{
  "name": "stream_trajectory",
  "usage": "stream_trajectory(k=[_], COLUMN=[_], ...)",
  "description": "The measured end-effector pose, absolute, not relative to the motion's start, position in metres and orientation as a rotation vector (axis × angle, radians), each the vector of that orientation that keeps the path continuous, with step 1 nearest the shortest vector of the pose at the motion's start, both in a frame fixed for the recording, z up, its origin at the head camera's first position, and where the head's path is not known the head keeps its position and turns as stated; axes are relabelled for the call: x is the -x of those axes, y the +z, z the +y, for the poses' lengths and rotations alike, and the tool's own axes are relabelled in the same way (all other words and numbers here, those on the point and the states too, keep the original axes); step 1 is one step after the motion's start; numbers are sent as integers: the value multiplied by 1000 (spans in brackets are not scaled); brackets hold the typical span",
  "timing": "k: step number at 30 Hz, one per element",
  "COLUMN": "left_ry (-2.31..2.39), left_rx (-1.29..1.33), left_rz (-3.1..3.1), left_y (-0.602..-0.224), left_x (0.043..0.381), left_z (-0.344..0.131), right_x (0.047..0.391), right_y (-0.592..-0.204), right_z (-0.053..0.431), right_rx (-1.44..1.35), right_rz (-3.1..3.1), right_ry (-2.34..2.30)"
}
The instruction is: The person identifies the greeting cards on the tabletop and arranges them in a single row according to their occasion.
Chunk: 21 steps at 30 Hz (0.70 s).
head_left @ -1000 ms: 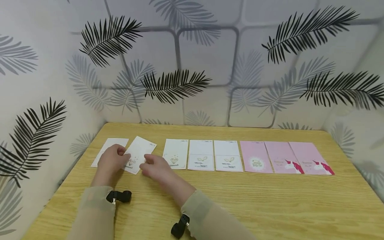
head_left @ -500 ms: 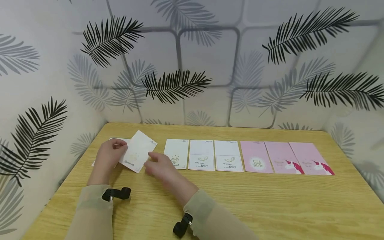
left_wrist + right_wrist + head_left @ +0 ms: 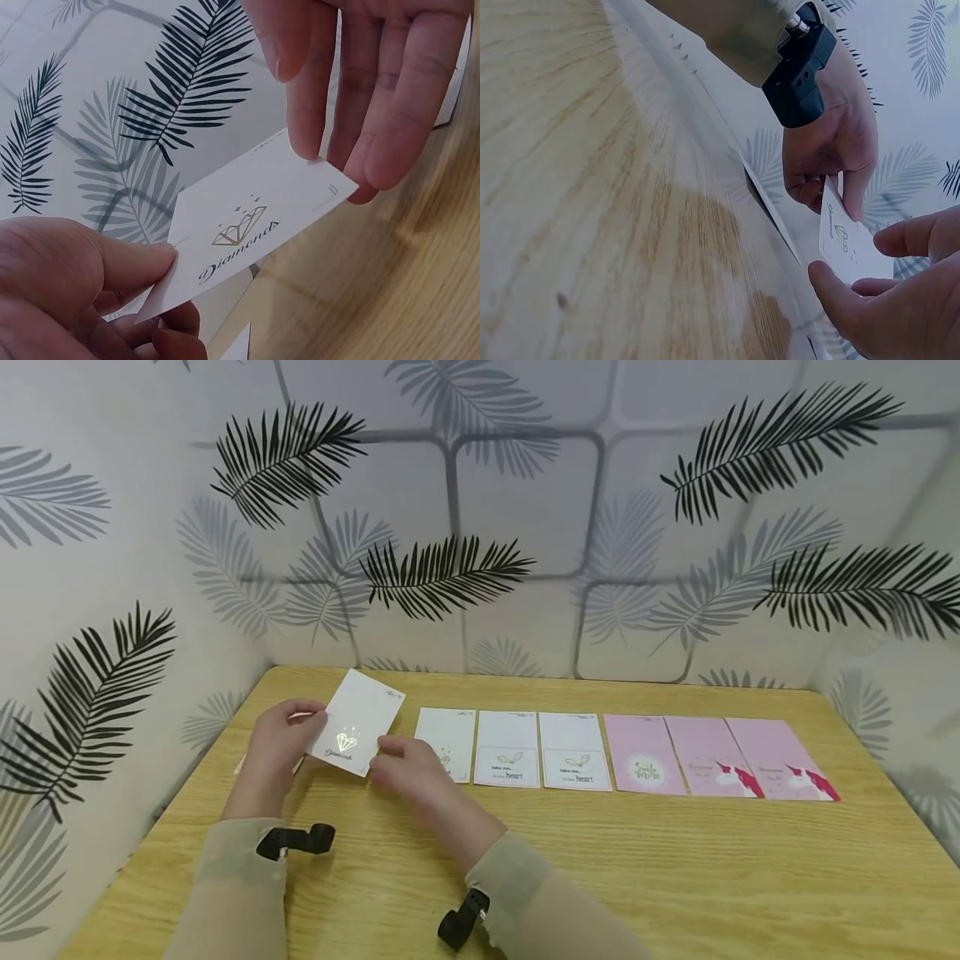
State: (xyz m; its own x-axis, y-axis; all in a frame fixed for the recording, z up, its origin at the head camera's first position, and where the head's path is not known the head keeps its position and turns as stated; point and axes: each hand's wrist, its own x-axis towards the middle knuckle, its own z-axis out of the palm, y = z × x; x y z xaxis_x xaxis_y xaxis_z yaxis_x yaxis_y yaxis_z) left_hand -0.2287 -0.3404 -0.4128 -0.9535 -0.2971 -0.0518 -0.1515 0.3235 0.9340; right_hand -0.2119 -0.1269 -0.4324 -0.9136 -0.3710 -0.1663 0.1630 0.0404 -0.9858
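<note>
A white card [image 3: 358, 714] printed with a gold diamond and the word "Diamonds" is held up, tilted, above the left part of the table. My left hand [image 3: 279, 739] pinches its left edge, thumb on the printed face [image 3: 247, 217] and fingers curled underneath. At the opposite edge is my right hand [image 3: 412, 772], its fairly straight fingers [image 3: 307, 131] touching the card near a corner, with the thumb apart from it. Behind the right hand lies a matching diamond card [image 3: 441, 731], partly covered. Another white card [image 3: 238, 768] is mostly hidden by the left hand.
To the right, the row continues with two white winged-heart cards [image 3: 506, 747], a pink "Smile More" card [image 3: 643, 739] and two pink unicorn cards [image 3: 705, 752]. They lie on a wood-grain table [image 3: 645, 868]. A leaf-patterned wall [image 3: 517, 635] stands behind it.
The diamond card has risen off the table and tilted up in my left hand. My right hand has shifted slightly right and up, its fingers now at the card's right edge.
</note>
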Motion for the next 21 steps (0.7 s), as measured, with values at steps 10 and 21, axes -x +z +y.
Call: stream_trajectory(k=[10,21], left_ry=[-1537,-1388], left_rx=[-405,-285], left_rz=[-2538,-2624], left_y=[-410,-407], left_x=[225,222], left_z=[-325,-310], right_x=[214,221], right_y=[-428,-427], right_z=[-117,-104], right_rx=[131,282], right_rz=[2004,2429], right_ry=[-1957,-1732])
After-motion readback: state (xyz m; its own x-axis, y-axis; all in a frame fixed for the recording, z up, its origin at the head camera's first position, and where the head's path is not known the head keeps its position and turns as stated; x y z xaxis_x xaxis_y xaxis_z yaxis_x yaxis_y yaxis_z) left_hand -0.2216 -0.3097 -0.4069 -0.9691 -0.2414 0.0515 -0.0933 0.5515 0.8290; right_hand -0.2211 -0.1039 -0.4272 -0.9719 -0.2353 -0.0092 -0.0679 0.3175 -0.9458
